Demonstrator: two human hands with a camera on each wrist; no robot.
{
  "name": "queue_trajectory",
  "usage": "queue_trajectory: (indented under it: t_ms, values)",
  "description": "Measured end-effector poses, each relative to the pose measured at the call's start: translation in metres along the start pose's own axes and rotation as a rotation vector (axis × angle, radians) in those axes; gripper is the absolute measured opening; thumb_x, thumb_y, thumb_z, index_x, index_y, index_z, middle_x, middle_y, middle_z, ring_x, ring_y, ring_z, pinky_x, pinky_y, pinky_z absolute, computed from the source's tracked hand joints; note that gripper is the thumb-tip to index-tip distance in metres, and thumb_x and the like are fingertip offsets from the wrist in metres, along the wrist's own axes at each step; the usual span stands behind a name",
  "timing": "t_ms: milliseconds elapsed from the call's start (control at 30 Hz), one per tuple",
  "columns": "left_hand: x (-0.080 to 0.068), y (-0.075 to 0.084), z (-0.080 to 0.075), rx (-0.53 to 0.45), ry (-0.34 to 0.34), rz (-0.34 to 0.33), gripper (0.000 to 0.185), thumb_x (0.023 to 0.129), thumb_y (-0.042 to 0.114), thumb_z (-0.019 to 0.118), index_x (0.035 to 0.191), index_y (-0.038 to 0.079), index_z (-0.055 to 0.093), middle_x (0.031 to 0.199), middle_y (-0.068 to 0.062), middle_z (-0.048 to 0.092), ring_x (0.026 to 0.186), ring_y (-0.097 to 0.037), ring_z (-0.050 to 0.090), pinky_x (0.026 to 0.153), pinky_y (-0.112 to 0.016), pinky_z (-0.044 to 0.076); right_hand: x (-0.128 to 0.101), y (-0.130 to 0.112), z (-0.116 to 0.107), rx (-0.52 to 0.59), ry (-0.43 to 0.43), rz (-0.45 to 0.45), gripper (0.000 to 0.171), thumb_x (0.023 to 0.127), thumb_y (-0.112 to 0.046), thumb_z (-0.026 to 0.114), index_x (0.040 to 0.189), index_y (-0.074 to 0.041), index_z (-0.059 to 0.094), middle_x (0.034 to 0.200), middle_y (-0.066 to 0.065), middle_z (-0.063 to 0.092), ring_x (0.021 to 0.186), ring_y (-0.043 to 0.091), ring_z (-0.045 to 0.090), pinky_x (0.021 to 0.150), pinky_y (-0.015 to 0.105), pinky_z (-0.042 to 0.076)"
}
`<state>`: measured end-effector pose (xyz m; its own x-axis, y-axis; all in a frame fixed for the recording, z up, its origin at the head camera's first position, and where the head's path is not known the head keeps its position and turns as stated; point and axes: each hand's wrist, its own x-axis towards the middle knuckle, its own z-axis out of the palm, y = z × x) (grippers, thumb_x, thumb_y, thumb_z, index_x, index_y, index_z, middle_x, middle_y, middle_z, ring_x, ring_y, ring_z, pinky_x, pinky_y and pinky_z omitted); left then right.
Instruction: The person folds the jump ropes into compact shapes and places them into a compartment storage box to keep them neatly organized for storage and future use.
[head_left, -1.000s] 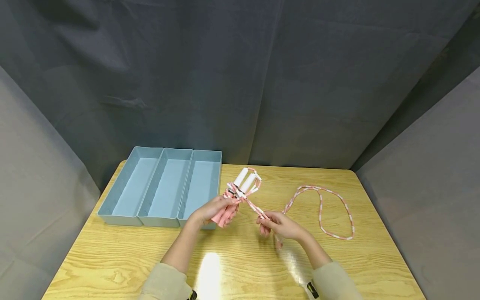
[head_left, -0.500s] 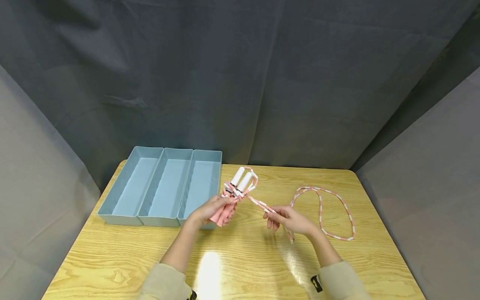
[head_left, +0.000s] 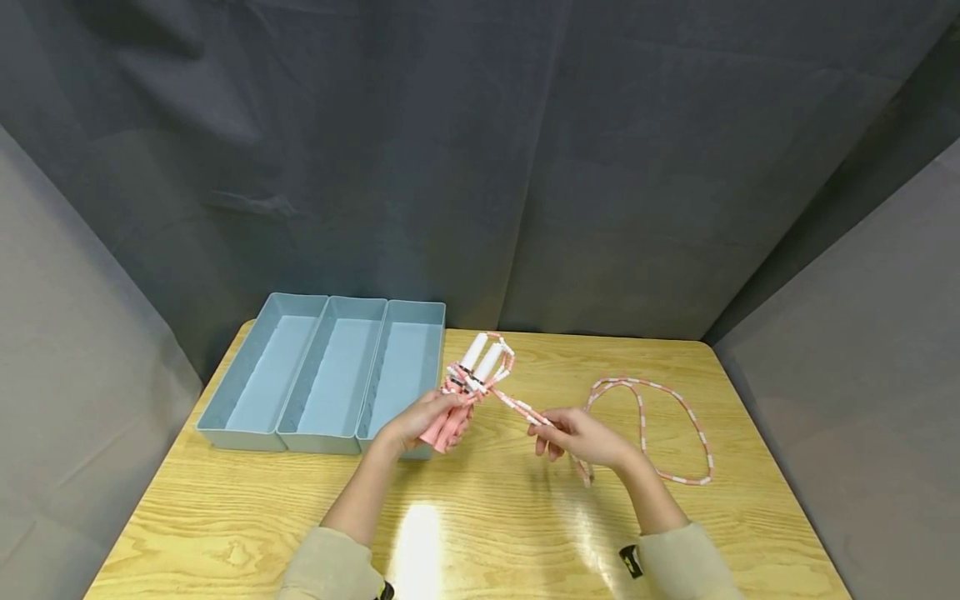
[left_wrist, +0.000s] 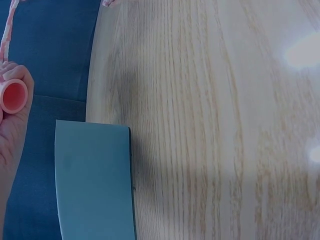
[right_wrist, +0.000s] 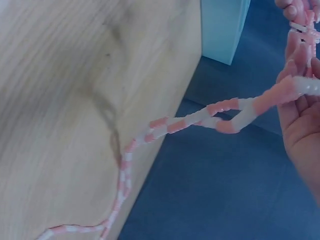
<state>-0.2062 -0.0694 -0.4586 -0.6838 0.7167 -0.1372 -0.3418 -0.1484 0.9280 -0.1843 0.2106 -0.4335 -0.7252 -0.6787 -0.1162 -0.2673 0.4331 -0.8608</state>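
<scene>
A jump rope with pink and white beads [head_left: 705, 450] is in both hands. My left hand [head_left: 420, 421] grips its two handles [head_left: 450, 427] side by side, pink at the grip and white at the far ends. Beaded cord is wrapped around the handles near their middle. To the right, my right hand [head_left: 581, 437] pinches the doubled cord, which runs fairly straight between the hands. Beyond that hand the cord hangs and then lies in a wide loop on the table. The right wrist view shows the doubled cord [right_wrist: 175, 125] trailing from the fingers, its two strands loosely twisted.
Three blue-grey trays [head_left: 360, 442] stand side by side at the table's back left, the nearest one just behind my left hand. The wooden table [head_left: 247, 533] reaches back to a dark curtain [head_left: 450, 167]. Grey panels [head_left: 885, 375] flank both sides.
My right hand has slid a little to the right with the doubled cord, then stays nearly still. The left hand and handles have shifted slightly left. The loop on the table has barely moved.
</scene>
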Motion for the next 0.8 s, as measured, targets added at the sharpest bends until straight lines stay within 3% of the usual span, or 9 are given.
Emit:
queue_trajectory:
  t_ms: [167,467,800]
  values:
    - [0.002,-0.004,-0.002,0.009,0.004,0.01,0.025,0.095,0.019,0.035,0.087,0.0,0.048,0.062,-0.002,0.05,0.049,-0.01,0.048,0.045,-0.021,0.043,-0.002,-0.008,-0.001,-0.073,0.012,-0.019,0.017,0.094,-0.016,0.049,0.092,-0.003,0.061,0.073,-0.001,0.063,0.062,0.024,0.061,0.055,0.024,0.051]
    - [0.012,-0.019,-0.012,0.01,0.047,0.005,0.026,0.094,0.024,0.04,0.085,0.001,0.049,0.061,-0.001,0.051,0.047,-0.011,0.047,0.043,-0.022,0.042,-0.006,-0.017,-0.002,-0.072,-0.013,-0.016,0.016,0.094,-0.013,0.049,0.093,-0.001,0.06,0.073,0.001,0.063,0.066,0.027,0.063,0.057,0.025,0.052]
    - [0.013,-0.021,-0.011,0.014,0.056,0.005,0.028,0.092,0.028,0.043,0.085,0.001,0.049,0.061,-0.001,0.05,0.047,-0.01,0.047,0.043,-0.021,0.042,-0.011,-0.026,-0.007,-0.147,0.011,0.018,0.017,0.094,-0.011,0.048,0.087,-0.003,0.06,0.07,0.0,0.063,0.064,0.02,0.063,0.058,0.025,0.052]
